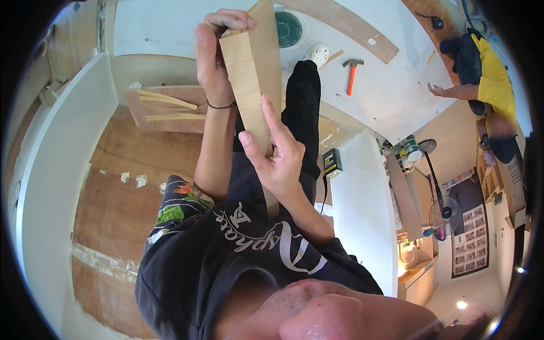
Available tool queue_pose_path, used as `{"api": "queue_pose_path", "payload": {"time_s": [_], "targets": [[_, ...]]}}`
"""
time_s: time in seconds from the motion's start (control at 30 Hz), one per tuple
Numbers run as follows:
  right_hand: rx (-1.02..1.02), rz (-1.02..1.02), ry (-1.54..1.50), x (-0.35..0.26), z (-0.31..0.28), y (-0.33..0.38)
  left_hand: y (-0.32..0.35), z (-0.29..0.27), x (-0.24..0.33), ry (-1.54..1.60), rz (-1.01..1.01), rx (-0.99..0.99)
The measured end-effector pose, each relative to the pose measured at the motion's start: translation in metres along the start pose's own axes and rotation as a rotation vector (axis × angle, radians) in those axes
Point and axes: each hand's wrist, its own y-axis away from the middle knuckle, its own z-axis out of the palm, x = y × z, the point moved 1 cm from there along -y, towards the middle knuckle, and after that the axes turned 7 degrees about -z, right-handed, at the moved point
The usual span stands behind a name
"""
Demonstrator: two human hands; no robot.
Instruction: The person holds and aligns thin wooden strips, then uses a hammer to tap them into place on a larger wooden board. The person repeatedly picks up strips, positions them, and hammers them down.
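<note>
A pale wooden board (242,68) stands tilted before my chest, its narrow edge toward me and its wide face turned to the right. My left hand (217,54) grips its far end, with the fingers bent over the top and a dark band round the wrist. Lower down the same board, my right hand (279,156) holds the narrow edge between thumb and forefinger. The other right fingers are curled and partly hidden. Where the board's lower end passes behind my right hand and forearm, its outline is hard to follow.
An orange-handled claw hammer (351,78) lies on a white sheet (323,113), near a long brown wooden strip (345,28) and a round green item (289,28). Thin wood strips (170,101) rest on a plywood piece at left. A person in yellow (496,73) reaches in from the right.
</note>
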Motion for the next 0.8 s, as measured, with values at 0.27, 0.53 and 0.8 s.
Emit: {"api": "queue_pose_path", "payload": {"time_s": [0.27, 0.53, 0.8], "targets": [[0.035, 0.105, -0.155, 0.014, -0.002, 0.003, -0.007, 0.008, -0.002, 0.236, -0.034, -0.046], [0.030, 0.039, -0.202, 0.011, -0.005, 0.000, -0.009, 0.028, 0.017, 0.299, -0.175, 0.058], [0.052, 0.136, -0.318, 0.008, 0.003, 0.003, -0.015, 0.007, 0.003, 0.050, -0.053, -0.066]]}}
